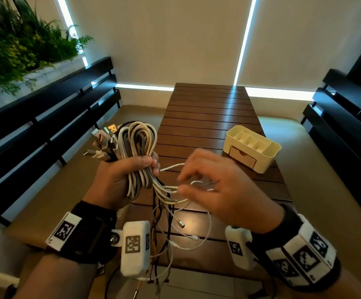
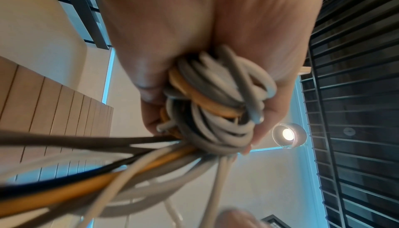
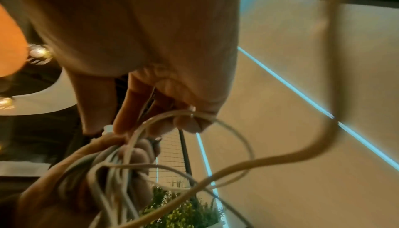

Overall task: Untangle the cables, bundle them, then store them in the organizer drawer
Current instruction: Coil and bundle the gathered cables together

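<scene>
Left hand: gripping a thick bundle of cables in a closed fist, thumb lying across the front, raised above the near left edge of the table.
Left hand, wrist view: fingers curling tightly round the coiled white, grey and orange cords.
Bundle loops: standing up above the fist, white, cream, grey, black and orange strands folded together.
Plugs: fanning out to the left of the loops, several USB ends pointing away from the table.
Loose tails: hanging below the fist in a tangle, trailing down past the near table edge, some lying on the slats.
Right hand: hovering just right of the bundle, blurred; fingers half curled, pinching thin white cable strands running across from the fist.
Right hand, wrist view: fingertips closing narrowly on a thin white loop; exact grip hard to make out through blur.
Organizer: cream, sitting on the right side of the table, well apart from both hands, open compartments on top.
Drawer: sitting closed in the organizer's front face.
Wrist bands: black, carrying white marker tags, wrapping both wrists.
Surroundings: dark slatted benches flanking the table, green plants showing upper left.
</scene>
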`<state>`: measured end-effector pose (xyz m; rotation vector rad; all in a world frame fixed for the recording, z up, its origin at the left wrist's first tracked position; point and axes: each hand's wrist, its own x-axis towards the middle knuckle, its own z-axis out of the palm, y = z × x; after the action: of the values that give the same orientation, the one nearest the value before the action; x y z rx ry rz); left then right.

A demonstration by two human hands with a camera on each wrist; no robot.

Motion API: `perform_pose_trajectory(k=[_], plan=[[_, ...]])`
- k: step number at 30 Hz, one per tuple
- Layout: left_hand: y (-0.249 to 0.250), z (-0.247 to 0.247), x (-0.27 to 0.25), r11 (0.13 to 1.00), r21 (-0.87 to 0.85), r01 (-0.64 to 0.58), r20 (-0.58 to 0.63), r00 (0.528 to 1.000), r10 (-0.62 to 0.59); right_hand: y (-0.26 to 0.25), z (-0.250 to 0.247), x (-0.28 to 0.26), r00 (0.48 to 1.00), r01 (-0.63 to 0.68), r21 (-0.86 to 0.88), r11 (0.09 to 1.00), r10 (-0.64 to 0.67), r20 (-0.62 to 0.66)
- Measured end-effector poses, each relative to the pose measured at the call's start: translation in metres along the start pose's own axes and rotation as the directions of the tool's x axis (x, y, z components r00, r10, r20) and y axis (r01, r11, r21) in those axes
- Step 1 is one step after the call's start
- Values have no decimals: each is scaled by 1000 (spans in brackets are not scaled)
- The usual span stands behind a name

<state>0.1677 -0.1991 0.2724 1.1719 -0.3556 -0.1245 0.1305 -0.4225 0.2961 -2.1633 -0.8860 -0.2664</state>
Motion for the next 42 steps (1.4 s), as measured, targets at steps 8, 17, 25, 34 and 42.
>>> perform_pose_trajectory(k=[8, 17, 25, 34, 42], plan=[[1, 5, -4, 999, 31, -12, 22, 1000, 11, 11, -8, 7, 916, -197, -193, 961, 251, 313], [14, -16, -17, 998, -56, -14, 77, 997, 18, 73, -50, -2, 671, -620, -22, 784, 516, -533], [15, -3, -21, 1000, -16, 13, 21, 1000, -12, 79, -25, -4, 688, -702, -194, 685, 582, -434], [0, 22, -15, 1000, 11, -10, -46, 999, 10, -8, 14, 12, 966, 19, 108, 994, 10, -260], [17, 15, -17, 997, -22, -68, -77, 995, 66, 14, 22, 8, 964, 75, -41, 996, -83, -251]])
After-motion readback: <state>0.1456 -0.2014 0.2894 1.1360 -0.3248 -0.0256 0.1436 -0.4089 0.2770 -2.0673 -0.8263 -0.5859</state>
